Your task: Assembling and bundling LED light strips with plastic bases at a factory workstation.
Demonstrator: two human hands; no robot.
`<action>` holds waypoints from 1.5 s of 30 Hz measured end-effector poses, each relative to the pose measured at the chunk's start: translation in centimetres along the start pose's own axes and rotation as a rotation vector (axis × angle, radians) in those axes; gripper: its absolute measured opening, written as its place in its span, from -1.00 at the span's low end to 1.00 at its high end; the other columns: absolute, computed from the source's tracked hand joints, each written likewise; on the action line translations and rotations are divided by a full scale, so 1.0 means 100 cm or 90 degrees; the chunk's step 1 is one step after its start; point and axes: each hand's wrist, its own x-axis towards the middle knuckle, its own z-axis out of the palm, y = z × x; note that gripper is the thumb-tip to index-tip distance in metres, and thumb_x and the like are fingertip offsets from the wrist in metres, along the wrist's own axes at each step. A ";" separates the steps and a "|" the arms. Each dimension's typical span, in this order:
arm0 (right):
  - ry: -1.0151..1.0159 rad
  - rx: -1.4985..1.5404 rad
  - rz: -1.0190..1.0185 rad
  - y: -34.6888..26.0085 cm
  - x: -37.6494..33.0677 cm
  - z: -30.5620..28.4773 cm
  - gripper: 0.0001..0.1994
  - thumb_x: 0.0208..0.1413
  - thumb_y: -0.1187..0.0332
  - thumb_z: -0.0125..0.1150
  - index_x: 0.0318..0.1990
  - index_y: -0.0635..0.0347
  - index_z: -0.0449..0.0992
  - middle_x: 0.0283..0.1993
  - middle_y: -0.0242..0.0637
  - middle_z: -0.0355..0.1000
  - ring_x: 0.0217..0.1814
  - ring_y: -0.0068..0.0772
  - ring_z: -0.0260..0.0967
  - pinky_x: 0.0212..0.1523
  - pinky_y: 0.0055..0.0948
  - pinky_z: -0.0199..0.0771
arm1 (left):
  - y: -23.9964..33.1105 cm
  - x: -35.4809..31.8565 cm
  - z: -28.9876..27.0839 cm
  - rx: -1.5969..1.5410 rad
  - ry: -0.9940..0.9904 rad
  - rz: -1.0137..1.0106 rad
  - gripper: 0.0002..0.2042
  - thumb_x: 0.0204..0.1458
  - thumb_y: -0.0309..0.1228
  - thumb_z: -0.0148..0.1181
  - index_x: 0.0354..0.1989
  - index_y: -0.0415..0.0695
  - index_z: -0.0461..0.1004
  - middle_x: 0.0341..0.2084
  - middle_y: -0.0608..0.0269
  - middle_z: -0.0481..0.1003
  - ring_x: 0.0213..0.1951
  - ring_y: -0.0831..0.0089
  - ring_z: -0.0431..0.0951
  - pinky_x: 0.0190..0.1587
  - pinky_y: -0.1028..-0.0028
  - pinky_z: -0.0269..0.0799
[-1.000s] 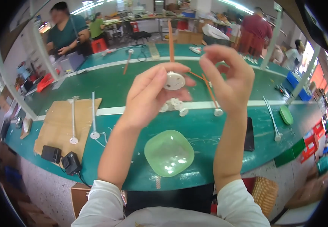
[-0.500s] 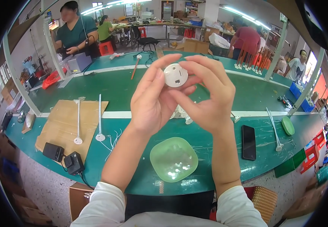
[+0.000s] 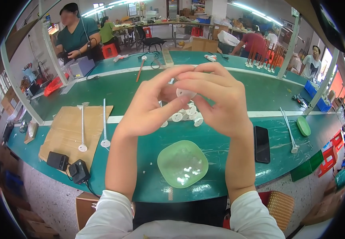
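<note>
Over the middle of the bench, I hold a small white round disc-shaped part (image 3: 185,93) between my two hands. My left hand (image 3: 150,104) has its thumb pressed on the lower side of the disc. My right hand (image 3: 221,95) curls its fingers over the top and right of it. Fingers cover much of the disc, and its far side is hidden. Just beyond and below the hands lies a pile of similar white round parts (image 3: 188,114). Between my forearms stands a light green bowl (image 3: 165,162) with small shiny bits in it.
At left, cardboard (image 3: 61,127) carries a thin rod with a round base (image 3: 82,127) and black adapters (image 3: 77,171). A black phone (image 3: 262,144), another thin rod (image 3: 288,131) and a green dish (image 3: 303,126) lie right. Metal posts flank the bench; a person (image 3: 77,34) stands far left.
The disc has tipped from showing its slotted face to being mostly covered by my fingers. My left hand has turned and shifted left, and its fingers reach over toward the right hand.
</note>
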 end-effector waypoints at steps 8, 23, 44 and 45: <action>0.127 -0.021 0.097 -0.008 0.003 0.007 -0.64 -0.20 0.72 0.26 -0.15 0.25 0.60 -0.19 -0.23 0.57 -0.16 -0.34 0.54 -0.20 -0.47 0.59 | -0.013 0.007 0.003 -0.068 0.089 0.074 -0.65 0.18 -0.61 0.08 0.15 -0.30 0.34 -0.17 0.08 0.57 -0.14 0.41 0.60 -0.10 0.40 0.57; 0.186 0.027 0.077 -0.010 -0.001 0.017 -0.78 -0.25 0.64 0.36 -0.33 0.33 0.57 -0.40 -0.27 0.54 -0.42 -0.48 0.51 -0.40 -0.59 0.49 | -0.015 0.007 0.012 0.444 0.150 0.312 -0.53 -0.09 -0.70 0.14 0.08 -0.20 0.44 -0.49 0.13 0.56 -0.46 0.31 0.60 -0.36 0.47 0.46; 0.103 0.293 0.328 -0.035 -0.003 -0.015 -0.86 0.00 0.66 0.28 -0.25 0.40 0.59 -0.34 -0.23 0.57 -0.33 -0.52 0.53 -0.33 -0.55 0.56 | 0.004 0.002 0.025 0.201 0.067 0.211 -0.73 0.08 -0.57 0.17 -0.03 -0.23 0.42 -0.43 0.12 0.59 -0.36 0.32 0.67 -0.32 0.44 0.52; 0.103 0.289 0.330 -0.036 -0.007 -0.014 -0.86 0.00 0.66 0.28 -0.25 0.40 0.59 -0.34 -0.23 0.57 -0.33 -0.52 0.53 -0.33 -0.55 0.56 | 0.004 0.000 0.020 0.172 0.063 0.180 -0.75 0.09 -0.55 0.16 -0.03 -0.23 0.42 -0.45 0.16 0.60 -0.37 0.39 0.67 -0.31 0.47 0.51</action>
